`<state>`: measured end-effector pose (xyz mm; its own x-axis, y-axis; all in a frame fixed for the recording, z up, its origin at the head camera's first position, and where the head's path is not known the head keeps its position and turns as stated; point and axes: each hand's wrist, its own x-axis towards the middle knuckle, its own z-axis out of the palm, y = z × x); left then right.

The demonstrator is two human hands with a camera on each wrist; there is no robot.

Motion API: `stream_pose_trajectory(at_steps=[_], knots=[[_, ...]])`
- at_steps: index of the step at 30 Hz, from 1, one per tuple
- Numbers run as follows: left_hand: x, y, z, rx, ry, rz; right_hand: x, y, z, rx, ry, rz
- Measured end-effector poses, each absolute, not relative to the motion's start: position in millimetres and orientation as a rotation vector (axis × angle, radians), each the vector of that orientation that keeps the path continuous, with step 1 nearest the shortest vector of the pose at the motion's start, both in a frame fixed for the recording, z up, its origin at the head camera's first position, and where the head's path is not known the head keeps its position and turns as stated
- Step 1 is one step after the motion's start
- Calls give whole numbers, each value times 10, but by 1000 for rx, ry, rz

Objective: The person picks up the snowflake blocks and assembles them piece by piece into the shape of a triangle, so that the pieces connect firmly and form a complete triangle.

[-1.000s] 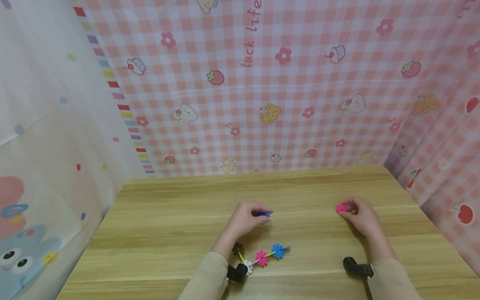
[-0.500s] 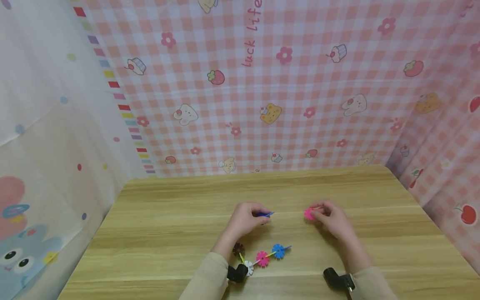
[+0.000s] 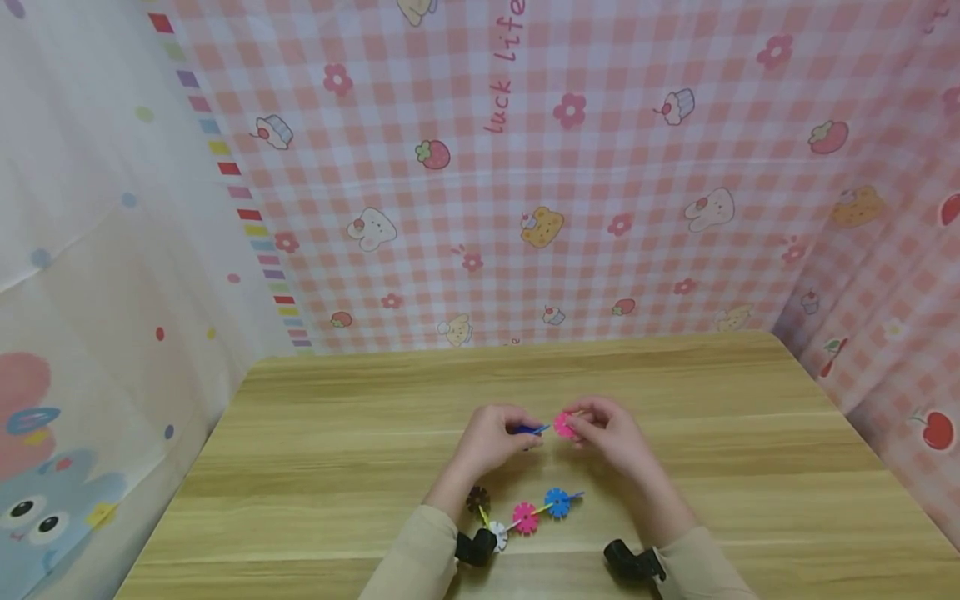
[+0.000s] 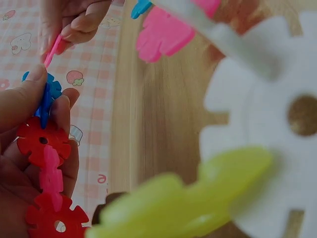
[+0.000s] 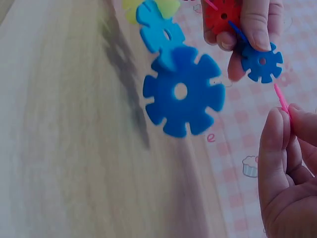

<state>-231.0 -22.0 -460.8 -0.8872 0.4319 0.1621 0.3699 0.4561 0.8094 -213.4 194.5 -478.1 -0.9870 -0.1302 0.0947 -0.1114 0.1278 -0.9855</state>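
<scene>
My left hand pinches a chain of slotted plastic snowflake discs. In the left wrist view, the chain has a red disc, a pink one edge-on, another red one, a dark blue one and a light blue disc at its end. My right hand pinches a single pink snowflake disc between thumb and fingers. In the right wrist view the pink disc is edge-on, its tip very close to the rim of the blue end disc; whether they touch, I cannot tell.
A second chain lies on the wooden table near my left wrist. Along it are a dark brown disc, a white disc, a pink disc and a blue disc, joined by yellow and other pieces. Checked cloth hangs behind.
My right hand has moved left across the table with the pink disc, right up to the chain in my left hand. The left hand has stayed in place.
</scene>
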Motion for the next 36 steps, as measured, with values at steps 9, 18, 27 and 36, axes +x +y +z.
stream_pose_trajectory(at_steps=[9,18,27,36], knots=[[-2306,-206,-4614,759,2631,1425,-2127,1865,-4710,-272,2389,-1989],[-2266,-171,-4579,740,2687,1417,-2131,1823,-4690,-314,2428,-1955],[-2244,-136,-4595,718,2730,1443,-2144,1801,-4747,-268,2412,-2014],[-2229,-114,-4639,676,2744,1491,-2127,1771,-4779,-212,2317,-2103]])
